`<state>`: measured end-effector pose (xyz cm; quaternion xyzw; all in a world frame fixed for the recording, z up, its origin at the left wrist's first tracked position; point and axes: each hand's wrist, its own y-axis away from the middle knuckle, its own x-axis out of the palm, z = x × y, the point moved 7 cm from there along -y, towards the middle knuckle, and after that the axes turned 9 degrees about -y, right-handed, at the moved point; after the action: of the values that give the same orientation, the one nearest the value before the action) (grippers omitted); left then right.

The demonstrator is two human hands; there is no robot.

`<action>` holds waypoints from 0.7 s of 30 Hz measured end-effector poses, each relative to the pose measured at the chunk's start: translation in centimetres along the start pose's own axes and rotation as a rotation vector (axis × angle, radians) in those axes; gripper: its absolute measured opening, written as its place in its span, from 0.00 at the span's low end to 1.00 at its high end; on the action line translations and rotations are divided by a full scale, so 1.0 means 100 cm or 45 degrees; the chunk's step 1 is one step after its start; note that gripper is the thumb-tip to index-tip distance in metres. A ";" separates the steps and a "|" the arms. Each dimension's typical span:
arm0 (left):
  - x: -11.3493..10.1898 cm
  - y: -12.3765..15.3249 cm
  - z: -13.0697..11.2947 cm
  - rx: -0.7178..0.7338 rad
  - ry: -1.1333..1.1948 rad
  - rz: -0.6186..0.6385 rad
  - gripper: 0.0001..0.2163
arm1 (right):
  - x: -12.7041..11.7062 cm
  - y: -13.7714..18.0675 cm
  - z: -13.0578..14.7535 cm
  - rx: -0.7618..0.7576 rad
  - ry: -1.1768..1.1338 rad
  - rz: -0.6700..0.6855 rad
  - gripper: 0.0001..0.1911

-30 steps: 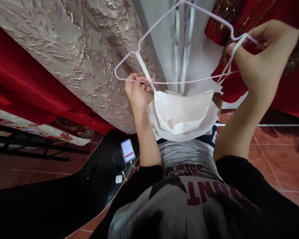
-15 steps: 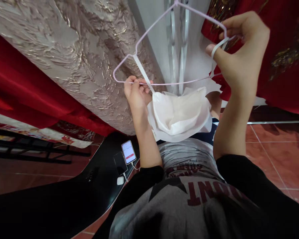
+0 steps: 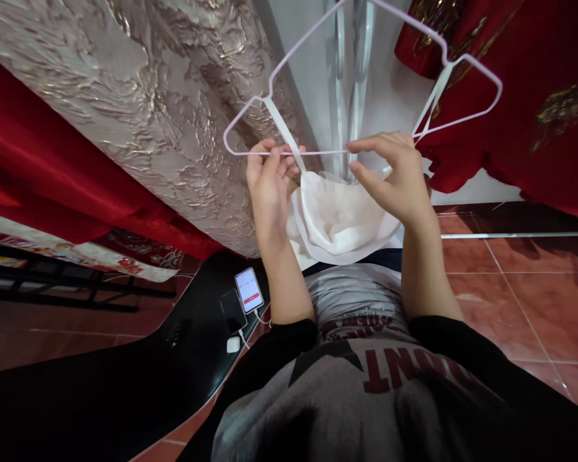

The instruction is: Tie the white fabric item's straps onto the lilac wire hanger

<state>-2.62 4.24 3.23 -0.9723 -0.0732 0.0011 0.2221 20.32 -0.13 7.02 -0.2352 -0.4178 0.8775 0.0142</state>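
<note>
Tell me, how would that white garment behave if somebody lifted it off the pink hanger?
The white garment would probably flop, since its cloth sags in soft curves. It looks light for its size, given the thin-looking outer layer and narrow straps. Those straps might catch briefly, as they sit at the notches of the pink hanger.

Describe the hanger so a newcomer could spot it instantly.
Beyond the grey shirt, find the white garment. Its white straps loop over the hanger: a thin, pale-lilac frame, unlike the thicker, silvery bars behind it.
</note>
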 end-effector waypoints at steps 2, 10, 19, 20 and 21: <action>0.004 0.010 -0.005 -0.061 -0.064 0.154 0.13 | -0.005 -0.001 -0.004 0.015 0.004 0.001 0.11; -0.012 0.027 -0.069 0.068 0.049 0.069 0.10 | -0.006 -0.002 -0.017 0.028 -0.001 -0.085 0.07; -0.064 0.006 -0.044 0.206 0.157 -0.643 0.12 | -0.003 -0.001 -0.015 0.008 -0.019 -0.018 0.10; -0.060 0.005 -0.037 0.129 0.097 -0.589 0.11 | -0.001 0.000 -0.014 0.003 -0.017 -0.013 0.10; -0.053 0.004 -0.030 0.060 0.076 -0.497 0.10 | 0.002 0.000 -0.013 -0.002 -0.014 -0.007 0.11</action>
<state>-7.68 1.84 5.61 -0.9337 -0.2538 -0.0691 0.2429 20.69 0.87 6.26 -0.2291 -0.4191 0.8784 0.0139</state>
